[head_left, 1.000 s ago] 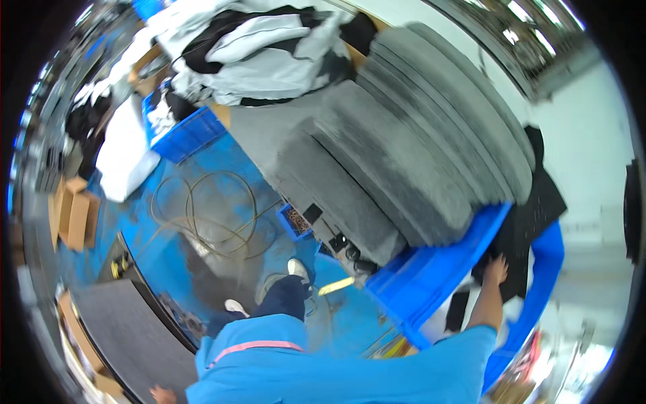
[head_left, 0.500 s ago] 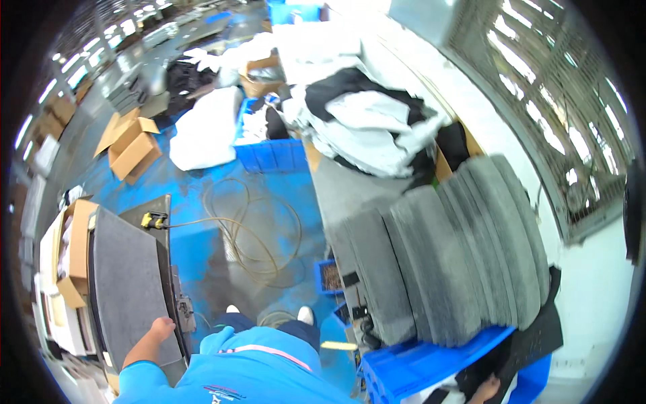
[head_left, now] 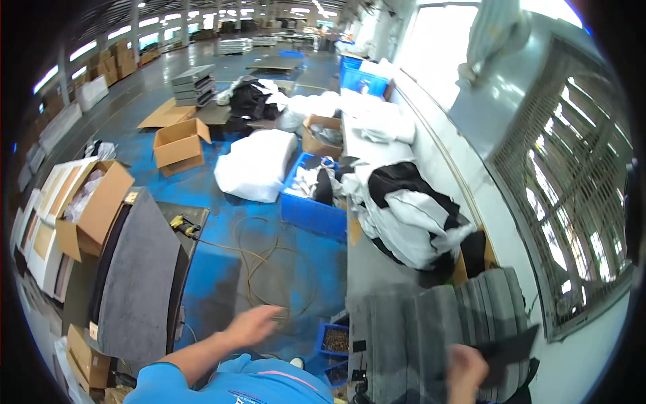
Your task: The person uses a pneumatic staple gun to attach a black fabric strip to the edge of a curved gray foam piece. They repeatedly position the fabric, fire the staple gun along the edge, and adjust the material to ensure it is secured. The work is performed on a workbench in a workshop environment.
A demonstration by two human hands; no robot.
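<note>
Over the floor in front of my body, my left hand (head_left: 256, 324) reaches forward with its fingers stretched out and nothing in it. My right hand (head_left: 466, 367), a little blurred, is closed on one end of a flat black sheet (head_left: 513, 351), which sticks out to the right. Behind that hand stands a row of grey, fabric-like padded panels (head_left: 437, 316), packed side by side on the right-hand bench. To my left a large grey panel (head_left: 138, 276) lies on a support, with a yellow and black power tool (head_left: 183, 227) beside its far end.
A hose (head_left: 252, 269) lies coiled on the blue floor. Small blue bins (head_left: 334, 339) sit beside the bench. Ahead are a blue crate (head_left: 313, 217), a white bundle (head_left: 256, 165), an open carton (head_left: 178, 151) and heaped white and black cloth (head_left: 410, 215). A wall fan grille (head_left: 572, 195) stands right.
My view has tilted up. My left hand has left the grey panel and moved right. My right hand has risen from the blue crate with the black sheet in it.
</note>
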